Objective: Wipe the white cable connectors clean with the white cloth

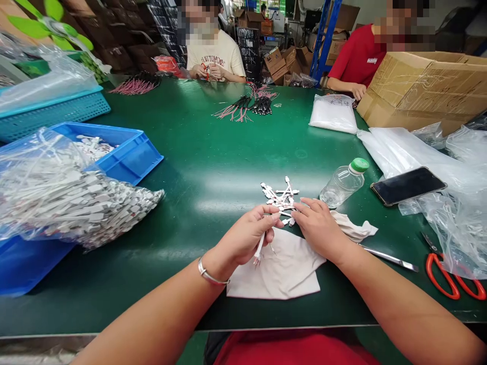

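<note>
My left hand (pixel 253 230) is closed in a pinch around short white cables (pixel 259 248), whose bare wire ends hang below the fingers. Beside it, my right hand (pixel 317 225) has its fingers stretched out at the near right edge of a small pile of white cables with connectors (pixel 279 195). Whether those fingertips touch the pile's cables I cannot tell. Beneath both hands lies a pale cloth (pixel 281 274) on the green table. A second crumpled cloth (pixel 353 227) shows behind my right wrist.
At right are a clear bottle with green cap (pixel 342 182), a phone (pixel 409 185), tweezers (pixel 391 257), red-handled scissors (pixel 443 274) and a cardboard box (pixel 426 91). A bag of white cables (pixel 83 203) lies over blue bins (pixel 133 157) at left. Two people sit across the table (pixel 182 137).
</note>
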### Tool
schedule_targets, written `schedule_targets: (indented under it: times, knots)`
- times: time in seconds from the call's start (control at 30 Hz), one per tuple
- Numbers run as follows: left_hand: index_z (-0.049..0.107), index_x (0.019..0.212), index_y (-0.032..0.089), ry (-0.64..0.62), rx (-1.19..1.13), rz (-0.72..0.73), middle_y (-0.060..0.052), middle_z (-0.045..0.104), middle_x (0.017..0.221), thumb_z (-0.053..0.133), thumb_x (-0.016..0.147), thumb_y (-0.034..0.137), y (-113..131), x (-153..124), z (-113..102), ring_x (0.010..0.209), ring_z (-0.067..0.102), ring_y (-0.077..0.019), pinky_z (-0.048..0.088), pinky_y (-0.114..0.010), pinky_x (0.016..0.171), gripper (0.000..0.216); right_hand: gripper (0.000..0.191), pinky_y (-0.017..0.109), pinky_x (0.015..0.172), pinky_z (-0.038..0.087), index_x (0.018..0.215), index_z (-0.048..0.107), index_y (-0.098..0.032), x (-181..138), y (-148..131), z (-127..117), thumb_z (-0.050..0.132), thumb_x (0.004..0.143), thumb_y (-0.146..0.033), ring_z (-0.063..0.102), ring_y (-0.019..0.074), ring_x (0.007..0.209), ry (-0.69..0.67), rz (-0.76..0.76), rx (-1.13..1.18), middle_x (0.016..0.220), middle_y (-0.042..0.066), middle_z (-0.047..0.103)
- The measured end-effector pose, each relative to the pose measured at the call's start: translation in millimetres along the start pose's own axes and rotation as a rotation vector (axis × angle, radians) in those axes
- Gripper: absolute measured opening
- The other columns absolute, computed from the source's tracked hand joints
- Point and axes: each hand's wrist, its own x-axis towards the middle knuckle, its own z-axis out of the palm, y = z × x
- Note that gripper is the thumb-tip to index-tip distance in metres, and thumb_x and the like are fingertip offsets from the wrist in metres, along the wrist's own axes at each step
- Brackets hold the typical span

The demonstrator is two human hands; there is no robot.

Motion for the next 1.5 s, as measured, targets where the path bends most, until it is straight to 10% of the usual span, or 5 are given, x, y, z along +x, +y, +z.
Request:
schedule_targets:
  times: [0.53,0.93,1.13,1.5]
  knots:
    - [0.065,0.078,0.016,0.032,0.574,0.35,-0.001,0.06,0.074,0.062,0.079,0.037,-1.4,-8.4,4.3,0.06,0.048,-0.0111,0.038,-0.021,0.052,0.021,0.023,0.042,0.107,0.029,0.102,0.065,-0.021,-2.5,-21.6,-23.5,0.047,0.091,-0.011,0.05,0.0225,0.122,0.268,-0.063,0.115,0.126,0.005,0.063]
    - [0.054,0.07,0.016,0.029,0.351,0.17,0.005,0.044,0.053,0.062,0.079,0.046,-1.8,-4.1,-5.6,0.045,0.034,-0.0059,0.025,-0.018,0.044,0.032,0.017,0.043,0.101,0.033,0.101,0.067,-0.022,-8.6,-12.6,-28.7,0.053,0.092,-0.023,0.058,0.0214,0.101,0.33,0.108,0.276,0.103,0.005,0.071]
    - [0.064,0.103,0.017,0.003,0.294,0.144,0.005,0.05,0.062,0.07,0.072,0.037,5.0,-9.3,-0.8,0.045,0.037,-0.0048,0.027,-0.019,0.044,0.037,0.017,0.038,0.085,0.04,0.097,0.066,-0.02,-10.0,-12.5,-33.3,0.05,0.093,-0.021,0.057,0.0208,0.088,0.316,0.117,0.352,0.092,0.005,0.071]
    - [0.052,0.069,0.014,-0.045,0.088,0.064,0.005,0.047,0.058,0.068,0.074,0.039,-0.6,-2.2,0.8,0.041,0.034,-0.0012,0.021,-0.016,0.039,0.03,0.016,0.033,0.076,0.043,0.088,0.062,-0.019,-10.2,-11.7,-33.5,0.048,0.094,-0.024,0.054,0.0182,0.08,0.117,0.135,0.638,0.084,0.005,0.067]
